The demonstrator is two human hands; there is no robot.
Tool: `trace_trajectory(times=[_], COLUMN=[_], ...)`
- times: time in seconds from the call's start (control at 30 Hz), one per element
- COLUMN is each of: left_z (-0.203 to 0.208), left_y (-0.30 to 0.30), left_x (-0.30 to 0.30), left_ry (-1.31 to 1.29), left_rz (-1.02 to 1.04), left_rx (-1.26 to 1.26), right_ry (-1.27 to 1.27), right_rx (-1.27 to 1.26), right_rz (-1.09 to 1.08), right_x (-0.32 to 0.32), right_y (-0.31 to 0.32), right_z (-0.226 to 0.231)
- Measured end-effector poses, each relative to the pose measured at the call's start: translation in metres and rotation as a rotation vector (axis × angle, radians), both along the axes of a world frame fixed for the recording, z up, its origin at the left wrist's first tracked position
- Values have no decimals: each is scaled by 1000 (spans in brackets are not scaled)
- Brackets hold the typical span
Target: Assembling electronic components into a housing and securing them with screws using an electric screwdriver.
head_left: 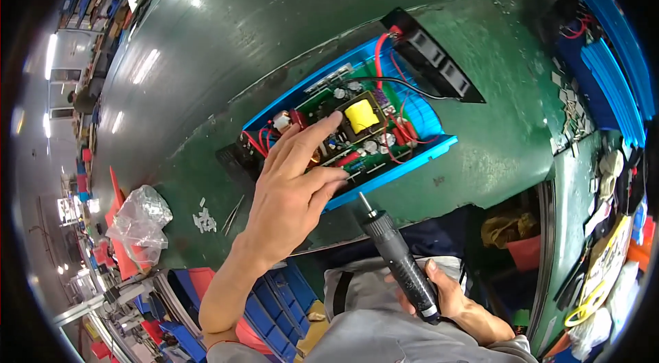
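A blue metal housing (429, 153) lies open on the green bench, with a green circuit board inside. A yellow-wrapped transformer (362, 116) stands on that board among capacitors and red wires. My left hand (292, 174) reaches over the housing's left part, fingers spread on or just above the components. My right hand (443, 291) is wrapped round a black electric screwdriver (401, 260), close to my body. Its bit points up toward the housing's near edge, apart from it. A black end panel with socket openings (439, 57) leans out at the far right, joined by a red and a black wire.
Tweezers (233, 214) and small white pieces (204, 220) lie left of the housing, near a clear plastic bag (142, 215). More blue housings (611, 85) stand at the right edge, beside scattered small metal parts (572, 112). Yellow-handled scissors (585, 304) lie lower right.
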State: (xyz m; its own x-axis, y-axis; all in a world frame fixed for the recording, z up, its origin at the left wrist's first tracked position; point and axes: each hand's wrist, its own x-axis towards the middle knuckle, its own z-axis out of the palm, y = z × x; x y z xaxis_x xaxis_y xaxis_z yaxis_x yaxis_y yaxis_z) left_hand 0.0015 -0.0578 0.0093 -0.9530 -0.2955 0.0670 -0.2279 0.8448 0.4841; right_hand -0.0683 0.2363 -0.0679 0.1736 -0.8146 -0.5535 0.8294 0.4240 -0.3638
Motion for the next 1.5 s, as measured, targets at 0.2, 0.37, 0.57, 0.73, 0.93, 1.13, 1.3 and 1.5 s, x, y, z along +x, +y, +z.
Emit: trace_trajectory(times=[0.2, 0.37, 0.57, 0.73, 0.93, 1.13, 1.3, 1.5], left_z=[16, 28, 16, 9, 7, -17, -35, -90], left_y=[2, 17, 26, 28, 30, 10, -77, -39], left_x=[-5, -1, 9, 11, 10, 3, -12, -85], left_ry=[-136, -280, -188, -143, -117, 154, 381, 492], left_rz=[-48, -78, 22, 33, 51, 104, 555, 474], left_rx=[-20, -6, 13, -75, -139, -350, -645, 0], right_ry=[12, 158, 136, 175, -156, 465, 855, 1613], right_rx=[50, 96, 146, 117, 201, 127, 18, 368], right_rz=[40, 104, 115, 106, 24, -10, 83, 93], right_x=[2, -2, -2, 7, 14, -6, -53, -116], right_y=[-1, 1, 1, 0, 1, 20, -6, -37], right_z=[1, 7, 12, 3, -2, -1, 27, 83])
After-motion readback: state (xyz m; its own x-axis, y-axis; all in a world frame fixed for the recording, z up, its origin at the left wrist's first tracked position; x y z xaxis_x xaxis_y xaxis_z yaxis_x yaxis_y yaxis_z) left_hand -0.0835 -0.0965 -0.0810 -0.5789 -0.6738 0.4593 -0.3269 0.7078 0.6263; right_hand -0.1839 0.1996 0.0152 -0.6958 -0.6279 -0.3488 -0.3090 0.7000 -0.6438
